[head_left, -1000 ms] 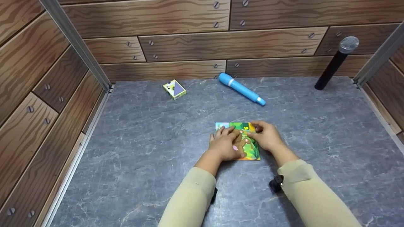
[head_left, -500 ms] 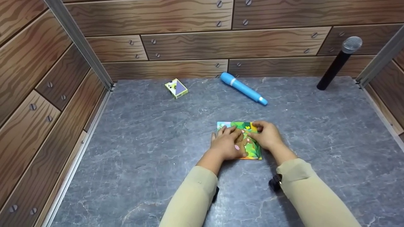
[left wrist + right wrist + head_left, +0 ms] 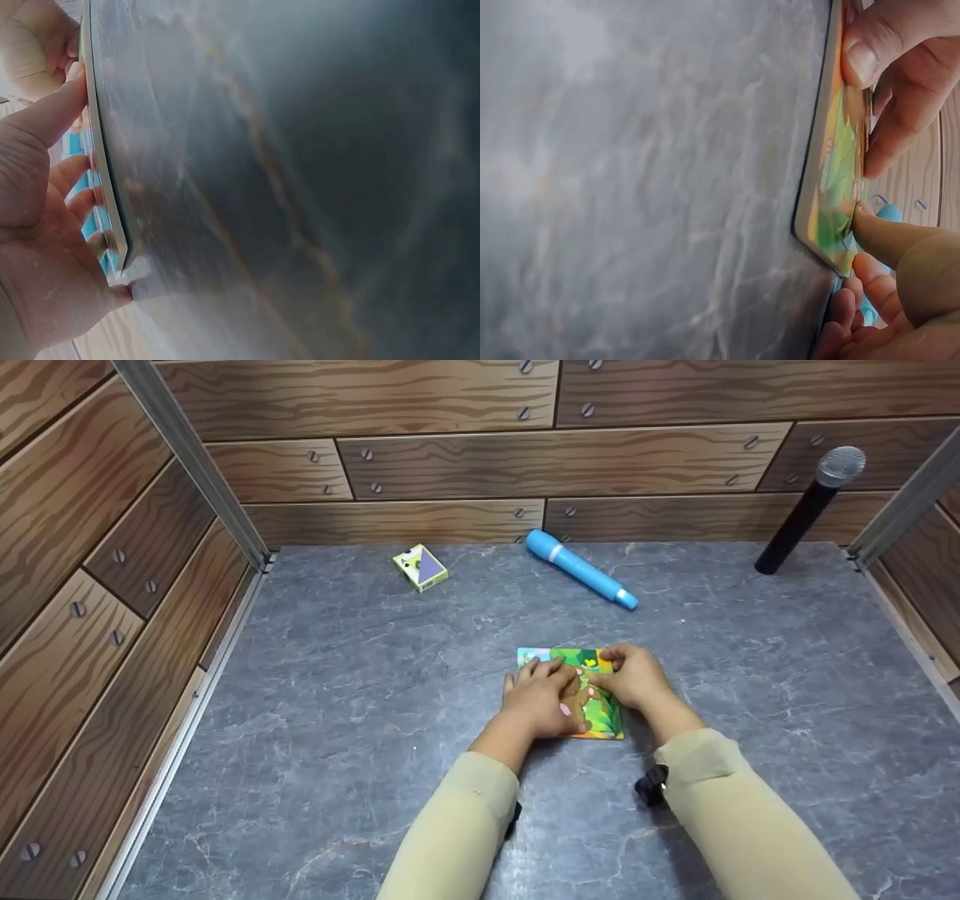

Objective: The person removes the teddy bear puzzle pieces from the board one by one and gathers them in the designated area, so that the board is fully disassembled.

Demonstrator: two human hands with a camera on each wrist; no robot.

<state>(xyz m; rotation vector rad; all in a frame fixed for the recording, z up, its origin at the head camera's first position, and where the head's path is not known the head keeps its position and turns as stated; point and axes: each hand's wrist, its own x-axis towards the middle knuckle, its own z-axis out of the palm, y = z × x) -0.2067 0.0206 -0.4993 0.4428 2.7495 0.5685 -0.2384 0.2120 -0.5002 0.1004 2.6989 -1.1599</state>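
Note:
A small picture board, printed with a brown animal on green, lies on the grey tabletop. Its pale, thick edge shows in the left wrist view. Across its left part my left hand rests with fingers spread, covering much of the picture. The left thumb sits near the board's front edge in the right wrist view. My right hand is at the far right corner, its thumb on the printed face and its index finger curled to the corner. The other right fingers are tucked beside the board, near the tabletop.
Behind the board lies a blue pen-shaped stick. A small yellow-and-purple card box is at the back left, and a black microphone with a silver head stands at the back right. Wood-patterned walls enclose the table.
Both hands keep nearly the same place on the board. The whole head view has shifted slightly; the board and the other objects stay put on the table.

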